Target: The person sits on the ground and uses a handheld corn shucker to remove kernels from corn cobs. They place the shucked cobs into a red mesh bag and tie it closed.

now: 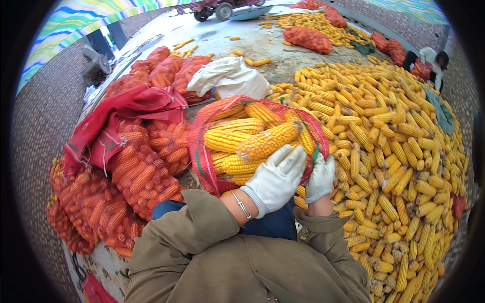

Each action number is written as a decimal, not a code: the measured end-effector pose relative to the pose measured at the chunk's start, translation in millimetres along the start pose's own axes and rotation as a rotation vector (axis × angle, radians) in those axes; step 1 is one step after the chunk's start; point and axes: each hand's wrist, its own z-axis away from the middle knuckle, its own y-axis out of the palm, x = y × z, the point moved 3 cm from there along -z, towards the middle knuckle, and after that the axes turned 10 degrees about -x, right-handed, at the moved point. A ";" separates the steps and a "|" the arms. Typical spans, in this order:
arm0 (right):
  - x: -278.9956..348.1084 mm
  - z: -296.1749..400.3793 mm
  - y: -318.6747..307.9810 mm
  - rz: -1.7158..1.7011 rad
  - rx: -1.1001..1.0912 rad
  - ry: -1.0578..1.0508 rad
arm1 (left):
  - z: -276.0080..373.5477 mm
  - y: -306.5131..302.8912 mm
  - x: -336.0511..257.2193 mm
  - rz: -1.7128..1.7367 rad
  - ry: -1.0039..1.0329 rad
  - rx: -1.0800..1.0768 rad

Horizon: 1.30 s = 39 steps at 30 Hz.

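A red mesh sack (201, 151), its mouth spread wide, stands before me, filled to the top with yellow corn cobs (242, 146). My left hand (278, 178), in a white knit glove, lies over the cobs near the sack's right front, palm down, fingers against a large cob. At the right edge of the mouth, my right hand (320, 178), also gloved in white, grips the mesh rim beside a green drawstring; its fingertips are partly hidden. A large heap of corn cobs (382, 151) spreads out to the right of the sack.
Filled red mesh sacks (144, 174) crowd the left, with empty red sacks (125, 117) draped over them. A white woven sack (231, 77) lies just beyond. Farther off are more cobs, a filled sack (308, 39) and a wheeled vehicle (223, 10). A person (428, 64) bends at the far right.
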 end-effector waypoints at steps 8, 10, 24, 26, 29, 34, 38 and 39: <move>39.0 38.6 67.5 0.344 0.099 -0.192 | 25.5 -25.2 10.3 0.333 -0.263 -0.266; 33.5 31.9 73.7 0.400 0.056 -0.283 | 24.8 -52.0 18.8 0.385 -0.271 -0.371; 24.3 3.0 81.6 0.151 -0.265 -0.087 | 34.7 -22.6 236.9 0.219 -0.814 0.594; 12.7 -18.5 35.9 0.010 -0.128 0.078 | 32.4 -13.8 246.4 0.279 -0.666 0.649; 23.7 -8.2 30.0 0.285 -0.200 0.054 | 32.0 -10.5 248.5 0.308 -0.640 0.676; 48.1 22.9 33.3 0.348 -0.384 0.443 | 74.1 -34.3 241.3 0.975 -1.983 0.225; 63.9 40.0 63.4 0.672 -0.308 0.415 | 84.8 -28.5 208.5 1.610 -2.295 -0.617; 66.2 35.1 67.2 0.809 -0.321 0.387 | 89.5 -26.6 205.0 1.534 -2.263 -0.485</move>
